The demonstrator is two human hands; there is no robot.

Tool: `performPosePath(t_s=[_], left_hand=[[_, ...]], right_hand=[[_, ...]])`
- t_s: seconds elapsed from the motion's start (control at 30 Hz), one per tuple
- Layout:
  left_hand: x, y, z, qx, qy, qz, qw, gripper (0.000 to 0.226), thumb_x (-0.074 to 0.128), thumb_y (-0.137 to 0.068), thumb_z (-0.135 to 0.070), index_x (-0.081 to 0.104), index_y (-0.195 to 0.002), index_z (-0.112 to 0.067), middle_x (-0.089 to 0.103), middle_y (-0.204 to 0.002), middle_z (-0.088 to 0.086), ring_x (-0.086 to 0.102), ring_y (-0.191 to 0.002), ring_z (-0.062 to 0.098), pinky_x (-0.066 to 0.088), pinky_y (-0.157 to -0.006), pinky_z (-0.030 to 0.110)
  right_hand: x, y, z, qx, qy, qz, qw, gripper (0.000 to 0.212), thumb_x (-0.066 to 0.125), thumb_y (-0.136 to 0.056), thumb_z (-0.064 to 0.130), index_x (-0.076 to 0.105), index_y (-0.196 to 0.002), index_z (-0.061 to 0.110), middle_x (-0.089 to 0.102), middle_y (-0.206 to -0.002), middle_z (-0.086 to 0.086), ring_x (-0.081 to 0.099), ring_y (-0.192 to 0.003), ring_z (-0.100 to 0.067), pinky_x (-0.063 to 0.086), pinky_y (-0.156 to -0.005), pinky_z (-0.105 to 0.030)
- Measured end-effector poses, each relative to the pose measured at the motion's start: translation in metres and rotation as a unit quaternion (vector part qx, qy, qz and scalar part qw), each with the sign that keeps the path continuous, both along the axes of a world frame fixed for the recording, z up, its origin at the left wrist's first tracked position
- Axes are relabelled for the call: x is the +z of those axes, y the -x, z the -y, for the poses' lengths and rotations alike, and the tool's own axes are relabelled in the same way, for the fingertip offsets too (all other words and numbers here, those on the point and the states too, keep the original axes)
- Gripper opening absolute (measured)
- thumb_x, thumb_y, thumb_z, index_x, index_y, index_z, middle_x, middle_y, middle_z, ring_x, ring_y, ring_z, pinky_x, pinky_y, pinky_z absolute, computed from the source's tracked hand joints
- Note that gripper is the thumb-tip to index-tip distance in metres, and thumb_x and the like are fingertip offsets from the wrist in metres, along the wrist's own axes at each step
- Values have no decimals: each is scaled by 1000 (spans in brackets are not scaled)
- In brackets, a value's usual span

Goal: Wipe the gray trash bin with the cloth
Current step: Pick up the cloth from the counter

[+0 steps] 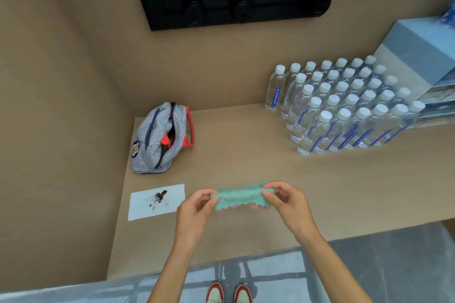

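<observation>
A small green cloth point(239, 197) with a pink underside is stretched between both hands above the front of a brown counter point(246, 155). My left hand point(195, 209) pinches its left end. My right hand point(285, 200) pinches its right end. No gray trash bin appears in the head view.
A white sheet of paper point(145, 206) with dark crumbs lies left of the hands. A striped bag point(161, 138) with red straps sits in the back left corner. Several water bottles point(344, 106) and blue boxes point(418, 56) fill the right side. A black panel point(236, 5) is on the wall.
</observation>
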State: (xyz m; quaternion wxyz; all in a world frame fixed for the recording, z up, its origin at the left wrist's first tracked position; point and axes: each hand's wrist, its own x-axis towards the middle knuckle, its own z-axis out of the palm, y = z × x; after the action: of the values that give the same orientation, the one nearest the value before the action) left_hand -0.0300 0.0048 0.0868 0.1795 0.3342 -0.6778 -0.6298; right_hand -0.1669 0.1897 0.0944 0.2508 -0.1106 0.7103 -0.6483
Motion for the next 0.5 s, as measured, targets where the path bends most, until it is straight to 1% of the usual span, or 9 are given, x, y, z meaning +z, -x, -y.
performPosePath(t_s=[0.07, 0.13, 0.17, 0.27, 0.3, 0.4, 0.43, 0.5], left_hand=[[24, -1, -6, -18, -7, -24, 1000, 25, 68, -84, 0, 73, -84, -24, 77, -81, -3, 69, -74, 5, 50, -68, 11], [45, -1, -12, -35, -19, -47, 998, 22, 68, -83, 2, 72, -86, -20, 76, -79, -4, 68, -74, 4, 51, -67, 12], [54, 0, -15, -42, -28, -59, 997, 21, 68, -83, 2, 73, -86, -18, 76, -80, -3, 68, -74, 4, 51, -66, 13], [79, 2, -26, -79, -45, -87, 992, 18, 69, -83, 1, 74, -87, -16, 77, -85, 2, 69, -77, 7, 52, -66, 15], [86, 4, -29, -94, -44, -94, 990, 18, 70, -83, 1, 74, -86, -16, 77, -87, 3, 70, -78, 7, 53, -67, 15], [104, 9, -41, -146, -36, -111, 982, 19, 71, -82, -2, 75, -87, -20, 77, -91, 1, 70, -81, 7, 53, -69, 14], [108, 11, -45, -165, -35, -115, 979, 19, 71, -82, -3, 75, -87, -20, 77, -91, 1, 70, -82, 7, 53, -70, 15], [113, 14, -54, -204, -47, -120, 970, 18, 71, -81, -2, 76, -86, -19, 78, -88, 1, 71, -79, 8, 53, -68, 15]], right_hand=[[22, -3, -9, -14, 25, 0, 1000, 16, 70, -87, -6, 74, -91, 9, 79, -88, -3, 73, -77, -9, 56, -67, -16], [41, -8, -20, -24, 42, -7, 999, 19, 71, -87, -4, 76, -92, 14, 79, -95, -9, 72, -83, -13, 57, -74, -23], [51, -10, -26, -31, 52, -13, 998, 19, 72, -87, -3, 77, -92, 15, 79, -97, -11, 73, -84, -14, 57, -75, -26], [78, -18, -47, -58, 89, -24, 994, 23, 72, -86, -4, 78, -90, 18, 81, -92, -8, 76, -84, -15, 58, -70, -20], [85, -22, -55, -71, 96, -30, 992, 23, 72, -86, -4, 78, -90, 18, 81, -93, -9, 76, -84, -16, 59, -69, -21], [102, -37, -79, -116, 101, -48, 987, 21, 73, -86, -2, 78, -92, 17, 79, -98, -13, 75, -91, -21, 62, -77, -30], [107, -43, -86, -132, 106, -51, 984, 21, 73, -86, -2, 78, -93, 17, 79, -99, -13, 75, -92, -21, 62, -76, -30], [114, -57, -101, -165, 120, -56, 977, 23, 73, -86, -3, 78, -93, 17, 80, -99, -9, 76, -92, -18, 59, -72, -22]])
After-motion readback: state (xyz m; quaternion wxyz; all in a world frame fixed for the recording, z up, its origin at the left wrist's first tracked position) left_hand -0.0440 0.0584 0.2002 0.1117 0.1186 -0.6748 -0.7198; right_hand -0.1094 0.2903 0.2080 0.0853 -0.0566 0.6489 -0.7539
